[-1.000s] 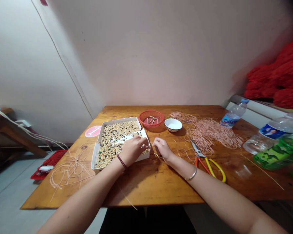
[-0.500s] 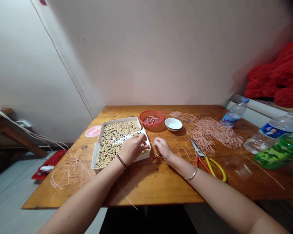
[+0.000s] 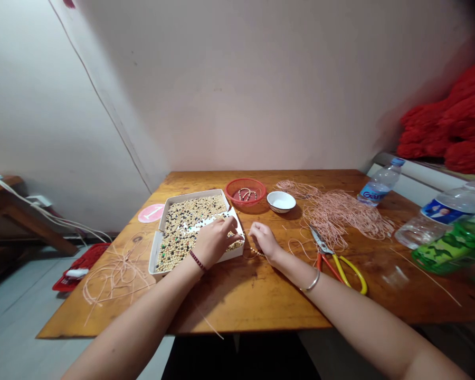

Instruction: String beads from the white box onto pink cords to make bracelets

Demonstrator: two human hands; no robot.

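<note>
A shallow white box [image 3: 155, 253] holds a mass of small tan beads mixed with black and a few green ones. Over its right side is my left hand [image 3: 214, 240], fingers bent, a gap showing between thumb and forefinger; I see nothing held between them. Just right of the box, my right hand [image 3: 264, 240] is closed on a thin pinkish cord. From it a short row of threaded tan beads [image 3: 256, 252] hangs below the fingers, resting near the tabletop. The fingertips of the right hand are partly hidden.
Behind the hands stand a red mesh basket [image 3: 245, 181] with beaded strands [image 3: 247, 195] inside and a small white bowl [image 3: 281, 201]. To the right lie a heap of pink cord [image 3: 340, 214], yellow-and-red-handled scissors [image 3: 336, 261] and several bottles [image 3: 380, 182]. Loose cords [image 3: 121, 277] spread left.
Both hands stay nearly where they were. The view has shifted only very slightly.
</note>
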